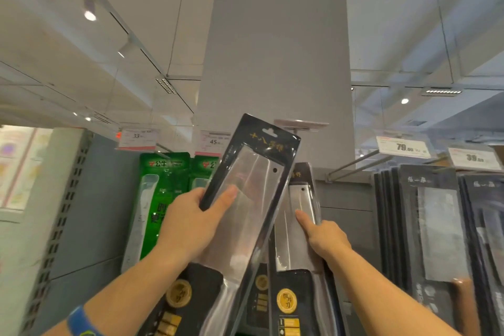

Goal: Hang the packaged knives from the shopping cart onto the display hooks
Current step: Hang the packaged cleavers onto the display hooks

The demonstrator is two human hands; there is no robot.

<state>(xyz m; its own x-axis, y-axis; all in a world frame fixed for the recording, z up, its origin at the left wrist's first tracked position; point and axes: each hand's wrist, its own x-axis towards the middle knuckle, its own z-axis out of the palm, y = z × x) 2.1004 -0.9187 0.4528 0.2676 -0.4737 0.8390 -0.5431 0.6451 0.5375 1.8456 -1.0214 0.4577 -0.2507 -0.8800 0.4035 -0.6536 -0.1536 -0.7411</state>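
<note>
The packaged knives (261,185) run off the bottom edge; small print on price tags (139,138) is blurred.

Raised left hand (196,217) and right hand (326,237) both curled, gripping.

Prices and brand marks you can read around the grey pillar (275,63)
Left of the pillar, one price tag (137,136) reads 33 and the next price tag (213,141) 45; right of it, a price tag (403,147) reads 79 and the far price tag (474,157) 39. The green packs (163,172) left of it carry 公牛. In front of it, your tilted black knife pack (253,194) shows gold 十八, and the second knife pack (289,248) has a round sticker (287,300) reading 切片刀.
</note>
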